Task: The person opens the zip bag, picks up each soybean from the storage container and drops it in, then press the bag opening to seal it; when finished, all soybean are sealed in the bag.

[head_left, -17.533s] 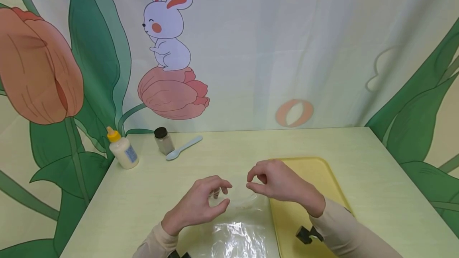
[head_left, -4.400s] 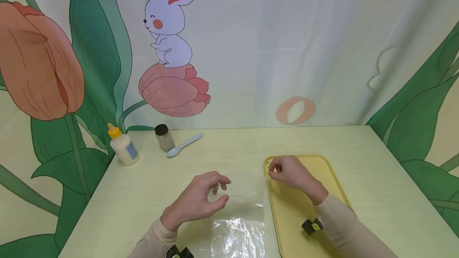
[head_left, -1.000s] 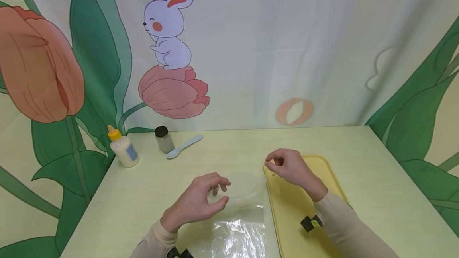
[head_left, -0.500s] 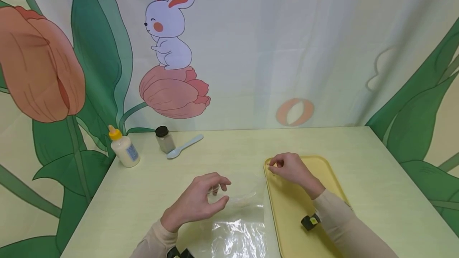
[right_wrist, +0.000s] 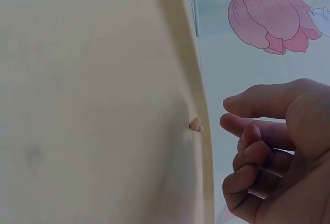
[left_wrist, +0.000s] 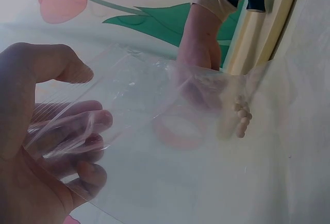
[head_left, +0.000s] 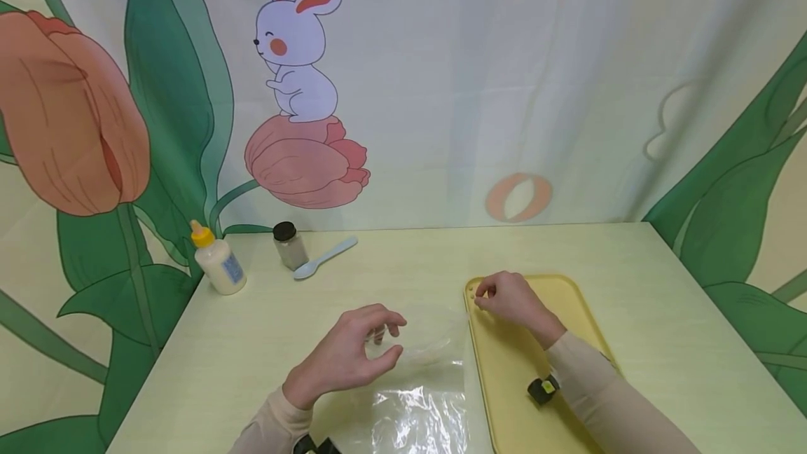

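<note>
A clear plastic bag (head_left: 419, 412) lies in front of me, its upper end raised at my left hand (head_left: 343, 349). That hand grips the film in the left wrist view (left_wrist: 44, 74), with curled fingers showing through it and the thumb spread apart. My right hand (head_left: 513, 300) is over the far left corner of the yellow tray (head_left: 504, 405). Its thumb and index fingertips are close together, with nothing visible between them in the right wrist view. Beside them, small round beige pieces (right_wrist: 196, 125) sit by the tray rim; several such pieces (left_wrist: 242, 120) show through the bag.
Toward the back left stand a white bottle with a yellow cap (head_left: 218, 268) and a small black-lidded jar (head_left: 291, 252). A pale blue spoon (head_left: 324, 259) lies beside the jar. Behind the table hangs a printed cloth (head_left: 429, 104) with a rabbit and tulips.
Long before, my right hand was over the bag; since then it has moved to the tray corner. Within the last second it has shifted slightly toward me, uncovering small pieces. The left hand stays.
</note>
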Available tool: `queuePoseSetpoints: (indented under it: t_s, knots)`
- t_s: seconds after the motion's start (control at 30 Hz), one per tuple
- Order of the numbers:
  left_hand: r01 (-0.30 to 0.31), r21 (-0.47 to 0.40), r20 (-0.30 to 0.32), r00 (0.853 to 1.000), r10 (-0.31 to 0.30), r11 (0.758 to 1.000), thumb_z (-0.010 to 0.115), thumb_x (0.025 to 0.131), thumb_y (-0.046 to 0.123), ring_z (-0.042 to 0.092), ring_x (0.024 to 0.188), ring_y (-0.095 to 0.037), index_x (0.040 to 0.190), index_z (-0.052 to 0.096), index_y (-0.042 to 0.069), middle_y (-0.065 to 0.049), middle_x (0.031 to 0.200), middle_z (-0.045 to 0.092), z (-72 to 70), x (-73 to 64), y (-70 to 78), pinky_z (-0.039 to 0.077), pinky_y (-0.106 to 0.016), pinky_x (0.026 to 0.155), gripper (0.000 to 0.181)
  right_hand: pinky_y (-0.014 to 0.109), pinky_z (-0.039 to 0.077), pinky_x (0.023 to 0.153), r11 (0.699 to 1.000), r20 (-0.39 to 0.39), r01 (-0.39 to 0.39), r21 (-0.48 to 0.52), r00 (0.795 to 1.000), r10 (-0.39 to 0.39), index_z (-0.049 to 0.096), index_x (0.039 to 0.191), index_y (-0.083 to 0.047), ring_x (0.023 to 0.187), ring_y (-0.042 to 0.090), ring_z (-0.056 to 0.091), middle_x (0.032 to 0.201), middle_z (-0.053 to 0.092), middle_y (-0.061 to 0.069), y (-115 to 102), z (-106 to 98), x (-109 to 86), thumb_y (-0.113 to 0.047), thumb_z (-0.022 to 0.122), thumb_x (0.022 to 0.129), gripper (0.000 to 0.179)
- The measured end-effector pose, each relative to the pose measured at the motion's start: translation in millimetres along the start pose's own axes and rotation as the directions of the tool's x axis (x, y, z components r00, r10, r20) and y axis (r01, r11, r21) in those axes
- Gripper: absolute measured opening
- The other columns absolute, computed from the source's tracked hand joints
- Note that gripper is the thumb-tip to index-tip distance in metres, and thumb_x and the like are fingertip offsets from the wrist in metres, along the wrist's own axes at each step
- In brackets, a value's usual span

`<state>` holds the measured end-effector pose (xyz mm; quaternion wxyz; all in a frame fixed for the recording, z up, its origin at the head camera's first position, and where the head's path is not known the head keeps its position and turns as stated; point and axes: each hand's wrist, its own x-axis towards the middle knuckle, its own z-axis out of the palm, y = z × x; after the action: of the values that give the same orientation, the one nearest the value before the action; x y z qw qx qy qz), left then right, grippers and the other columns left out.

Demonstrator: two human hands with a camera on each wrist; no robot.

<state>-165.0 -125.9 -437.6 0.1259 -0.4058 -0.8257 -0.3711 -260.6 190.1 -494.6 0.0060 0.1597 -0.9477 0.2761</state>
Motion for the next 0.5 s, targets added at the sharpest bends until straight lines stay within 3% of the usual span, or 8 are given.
queuePoseSetpoints:
  t_s: [0.5]
  knots:
    - [0.021, -0.006, 0.009, 1.0, -0.021, 1.0, 0.073, 0.08, 0.013, 0.054, 0.067, -0.01, 0.105, 0.067, 0.01, 0.009, 0.085, 0.062, 0.4, 0.2, -0.1, 0.047, -0.022, 0.062, 0.026, 0.031, 0.043, 0.065, 0.994, 0.054, -0.052, -0.097, 0.997, 0.057, 0.075, 0.08, -0.012, 0.068, 0.014, 0.051, 0.073, 0.063, -0.003, 4.4, 6.0, 3.3, -0.01, 0.071, 0.077, 0.004]
